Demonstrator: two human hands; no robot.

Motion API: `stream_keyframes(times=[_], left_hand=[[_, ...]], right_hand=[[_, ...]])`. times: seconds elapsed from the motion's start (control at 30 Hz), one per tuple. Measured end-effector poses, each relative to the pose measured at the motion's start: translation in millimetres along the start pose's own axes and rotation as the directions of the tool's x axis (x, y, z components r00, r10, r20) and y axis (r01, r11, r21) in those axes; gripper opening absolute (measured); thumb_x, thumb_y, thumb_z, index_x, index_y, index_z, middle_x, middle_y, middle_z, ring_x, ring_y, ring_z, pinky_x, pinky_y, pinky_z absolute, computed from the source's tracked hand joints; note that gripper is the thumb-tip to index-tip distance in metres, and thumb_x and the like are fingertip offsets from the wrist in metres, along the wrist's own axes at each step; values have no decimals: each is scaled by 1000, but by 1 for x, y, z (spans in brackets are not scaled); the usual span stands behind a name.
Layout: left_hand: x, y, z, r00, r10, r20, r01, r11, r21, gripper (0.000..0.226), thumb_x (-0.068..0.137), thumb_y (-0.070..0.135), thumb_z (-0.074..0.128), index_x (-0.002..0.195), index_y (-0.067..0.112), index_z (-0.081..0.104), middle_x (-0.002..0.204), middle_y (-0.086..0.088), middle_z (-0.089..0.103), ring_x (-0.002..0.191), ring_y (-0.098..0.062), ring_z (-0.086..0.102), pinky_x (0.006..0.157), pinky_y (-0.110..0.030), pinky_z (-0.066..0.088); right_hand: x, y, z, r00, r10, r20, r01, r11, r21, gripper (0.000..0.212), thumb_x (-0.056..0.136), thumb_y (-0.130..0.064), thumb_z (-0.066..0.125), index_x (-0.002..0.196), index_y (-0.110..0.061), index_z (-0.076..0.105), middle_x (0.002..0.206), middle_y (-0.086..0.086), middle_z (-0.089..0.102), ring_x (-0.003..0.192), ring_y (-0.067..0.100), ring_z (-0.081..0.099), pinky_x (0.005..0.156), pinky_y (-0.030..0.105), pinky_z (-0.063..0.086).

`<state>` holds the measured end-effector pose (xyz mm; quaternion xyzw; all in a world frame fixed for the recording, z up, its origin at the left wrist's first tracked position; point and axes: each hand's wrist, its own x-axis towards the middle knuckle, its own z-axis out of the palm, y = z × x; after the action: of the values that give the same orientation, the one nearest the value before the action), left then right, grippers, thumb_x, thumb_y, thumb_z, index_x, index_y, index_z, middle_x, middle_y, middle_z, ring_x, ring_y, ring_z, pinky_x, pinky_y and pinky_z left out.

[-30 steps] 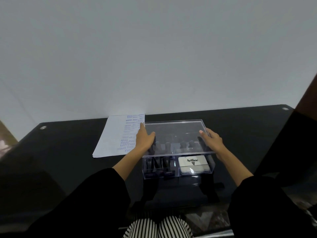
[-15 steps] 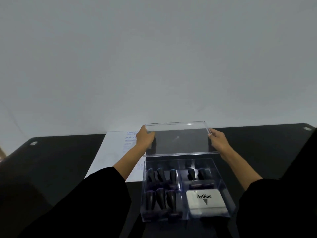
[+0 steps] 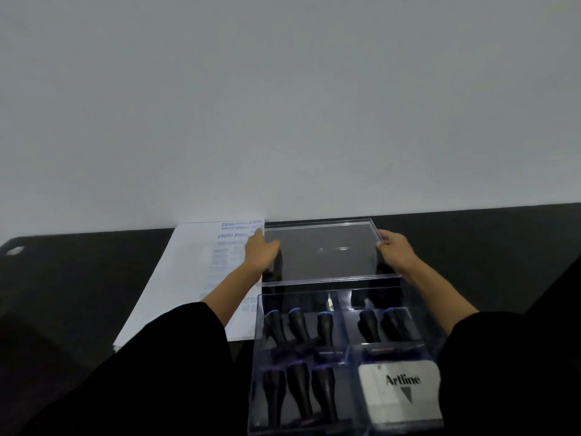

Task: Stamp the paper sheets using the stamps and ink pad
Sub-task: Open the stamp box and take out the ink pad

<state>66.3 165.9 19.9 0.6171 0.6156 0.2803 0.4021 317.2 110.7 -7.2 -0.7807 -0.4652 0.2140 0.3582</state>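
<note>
Both hands hold a clear lid (image 3: 323,250) by its short sides, level and just beyond the far wall of an open clear box (image 3: 256,357). The left hand (image 3: 261,251) has its grip on the lid's left edge, thumb on top and fingers reaching along the edge. The right hand (image 3: 394,251) has its grip closed on the right edge, fingers curled over the rim. Whether the lid touches the black surface (image 3: 78,294) cannot be told.

The box stands on the surface close to the person and is split into four compartments. The far left one holds three black-handled stamps (image 3: 297,322) standing upright, and the near left one holds three more. The far right compartment holds two stamps. The near right compartment holds the white ink pad (image 3: 399,391), lying flat with its lid shut and the word "Artline" on top.

The paper sheets (image 3: 188,278) lie flat on the surface just left of the box, under the left forearm, their right part covered with rows of blue stamped words. Black sleeves (image 3: 157,372) cover both arms to the forearm. A plain pale wall (image 3: 283,105) rises behind the surface
</note>
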Motion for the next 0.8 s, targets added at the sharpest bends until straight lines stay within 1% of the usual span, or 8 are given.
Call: stream_keyframes(times=[0.03,0.13,0.17,0.27,0.43,0.57,0.67,0.8], left_hand=[[1,-3,2,1000,-4,2,4,1000,24,55,93,10,45,144,-1,26,150,-19,27,136,-32,31,106,-39,33],[1,-6,5,1000,-14,-4,15,995,101,50,91,11,47,136,-5,34,141,-24,31,122,-38,43,83,-34,43],[2,-6,6,1000,-16,-3,17,992,127,50,90,12,47,135,-6,35,139,-24,31,121,-39,42,83,-35,44],[2,-9,10,1000,-12,3,11,979,205,50,88,14,50,131,-7,38,133,-28,36,121,-43,40,96,-44,41],[-2,-11,16,1000,27,11,-29,951,308,39,92,16,50,124,-4,41,130,-25,38,121,-38,35,95,-33,33],[-4,-11,18,998,60,13,-61,929,364,45,97,21,46,135,1,32,138,-23,30,128,-37,28,102,-36,29],[-4,-10,18,999,41,10,-42,919,393,54,97,25,46,142,4,24,144,-21,26,132,-37,24,105,-41,29],[-3,-8,17,999,40,11,-41,916,400,47,97,25,47,135,2,33,140,-22,29,130,-37,27,102,-39,31]], right_hand=[[2,1,1,1000,-2,3,2,999,-37,33,89,0,43,115,-6,62,114,22,61,103,37,57,88,42,49],[6,4,2,1000,8,11,-6,990,-143,33,89,-4,44,117,-11,61,117,23,58,104,38,55,88,40,47],[7,5,3,1000,20,17,-17,986,-166,33,90,-5,44,118,-11,60,119,23,57,105,38,55,88,40,47],[7,7,3,997,65,29,-58,976,-208,36,90,-6,45,122,-13,59,122,22,56,107,37,54,89,39,45],[3,9,2,988,141,63,-122,962,-243,36,87,-7,46,120,-13,58,124,22,53,112,37,51,93,40,44],[1,6,1,984,166,67,-142,950,-278,37,89,-8,46,125,-13,55,128,21,50,115,38,47,93,39,42],[1,5,2,983,175,55,-151,941,-302,37,91,-9,46,128,-13,52,130,21,49,117,37,46,94,39,41],[1,4,2,982,186,45,-163,935,-314,37,92,-11,48,130,-13,50,132,20,47,117,38,46,94,39,41]])
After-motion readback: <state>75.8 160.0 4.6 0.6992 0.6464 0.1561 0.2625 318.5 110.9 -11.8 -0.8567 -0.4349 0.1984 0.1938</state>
